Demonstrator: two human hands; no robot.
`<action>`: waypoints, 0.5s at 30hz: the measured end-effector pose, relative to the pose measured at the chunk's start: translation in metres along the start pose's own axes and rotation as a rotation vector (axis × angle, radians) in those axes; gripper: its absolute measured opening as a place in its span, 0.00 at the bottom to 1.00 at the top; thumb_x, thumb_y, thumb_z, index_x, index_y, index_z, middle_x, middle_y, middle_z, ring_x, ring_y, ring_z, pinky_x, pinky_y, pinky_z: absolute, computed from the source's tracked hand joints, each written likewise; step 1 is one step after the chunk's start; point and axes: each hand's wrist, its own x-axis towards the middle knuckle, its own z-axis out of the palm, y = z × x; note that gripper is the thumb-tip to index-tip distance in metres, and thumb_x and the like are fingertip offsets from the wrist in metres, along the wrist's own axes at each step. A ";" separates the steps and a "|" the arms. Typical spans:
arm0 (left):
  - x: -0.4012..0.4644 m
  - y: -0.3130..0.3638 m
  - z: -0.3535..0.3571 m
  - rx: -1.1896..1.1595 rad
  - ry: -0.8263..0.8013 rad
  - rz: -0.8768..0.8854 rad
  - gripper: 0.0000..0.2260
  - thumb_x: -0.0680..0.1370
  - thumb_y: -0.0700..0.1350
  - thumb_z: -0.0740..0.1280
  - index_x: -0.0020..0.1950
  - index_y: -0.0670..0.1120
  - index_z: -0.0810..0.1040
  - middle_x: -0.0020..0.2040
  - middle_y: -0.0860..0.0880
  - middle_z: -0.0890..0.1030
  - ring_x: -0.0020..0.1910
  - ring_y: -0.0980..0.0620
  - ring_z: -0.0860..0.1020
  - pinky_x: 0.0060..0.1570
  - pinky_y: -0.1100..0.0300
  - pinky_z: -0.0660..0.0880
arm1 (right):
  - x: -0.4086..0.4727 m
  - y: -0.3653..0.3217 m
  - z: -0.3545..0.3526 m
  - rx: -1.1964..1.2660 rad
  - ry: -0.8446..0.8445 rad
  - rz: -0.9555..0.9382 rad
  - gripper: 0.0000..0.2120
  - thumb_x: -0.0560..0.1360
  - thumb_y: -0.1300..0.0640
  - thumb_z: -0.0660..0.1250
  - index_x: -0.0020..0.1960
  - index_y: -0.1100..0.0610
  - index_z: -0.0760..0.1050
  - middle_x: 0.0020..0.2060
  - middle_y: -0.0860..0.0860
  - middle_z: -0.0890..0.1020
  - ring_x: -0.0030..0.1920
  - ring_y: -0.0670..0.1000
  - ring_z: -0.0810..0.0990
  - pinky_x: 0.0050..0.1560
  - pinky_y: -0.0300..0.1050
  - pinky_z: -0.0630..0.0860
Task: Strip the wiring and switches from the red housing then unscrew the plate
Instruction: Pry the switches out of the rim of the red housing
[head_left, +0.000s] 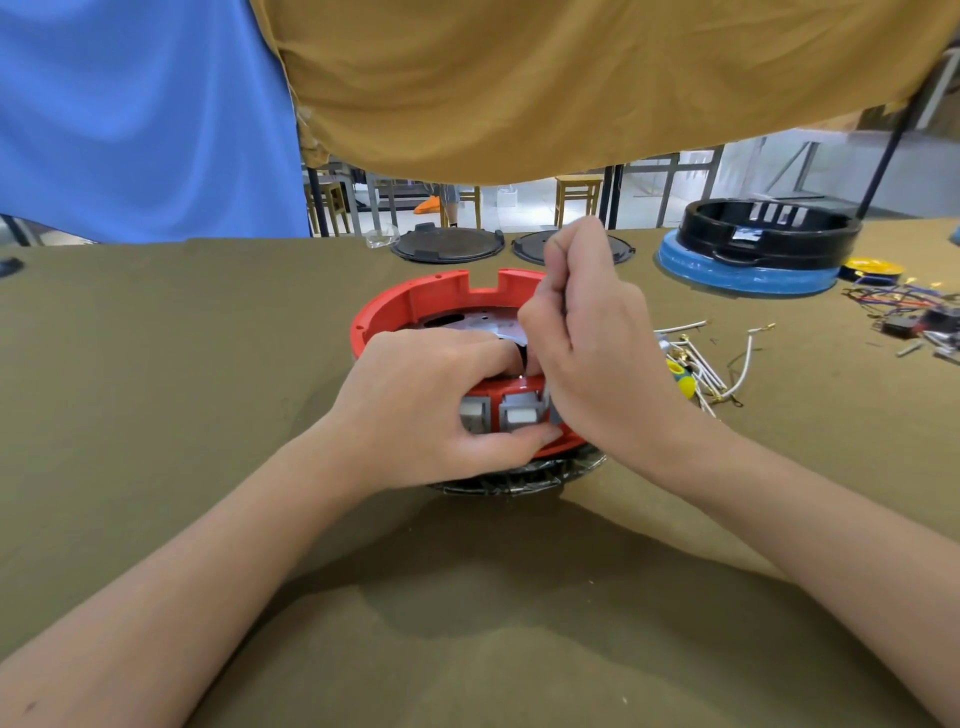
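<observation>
Gripping one red housing (431, 301): two hands, left hand (431, 400), right hand (592, 332).

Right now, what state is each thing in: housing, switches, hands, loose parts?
red housing: open side up, metal plate inside
switches: two show in the near wall
left hand: grips the near wall, thumb under a switch
right hand: fingers curled over the rim; contents hidden
white wires: loose on the table
screwdriver: lying down, unused
</observation>
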 end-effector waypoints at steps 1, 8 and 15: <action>0.000 0.000 0.000 0.003 0.000 0.003 0.18 0.74 0.64 0.65 0.45 0.50 0.82 0.36 0.55 0.81 0.35 0.53 0.79 0.33 0.52 0.74 | 0.001 0.000 -0.001 0.011 -0.014 0.015 0.06 0.77 0.66 0.55 0.47 0.58 0.61 0.29 0.47 0.65 0.26 0.52 0.68 0.27 0.45 0.65; 0.000 0.000 -0.002 -0.002 -0.001 0.028 0.20 0.73 0.65 0.64 0.41 0.49 0.80 0.35 0.56 0.80 0.33 0.55 0.78 0.31 0.53 0.74 | -0.001 -0.003 -0.004 -0.010 0.069 -0.059 0.04 0.79 0.64 0.54 0.47 0.57 0.60 0.28 0.50 0.68 0.25 0.52 0.71 0.26 0.50 0.68; 0.001 -0.002 -0.001 0.019 0.032 0.055 0.19 0.73 0.65 0.65 0.39 0.49 0.78 0.32 0.56 0.77 0.31 0.55 0.75 0.30 0.54 0.72 | -0.001 -0.004 -0.002 0.034 0.117 0.005 0.05 0.80 0.63 0.53 0.47 0.56 0.60 0.28 0.56 0.70 0.26 0.58 0.76 0.27 0.56 0.69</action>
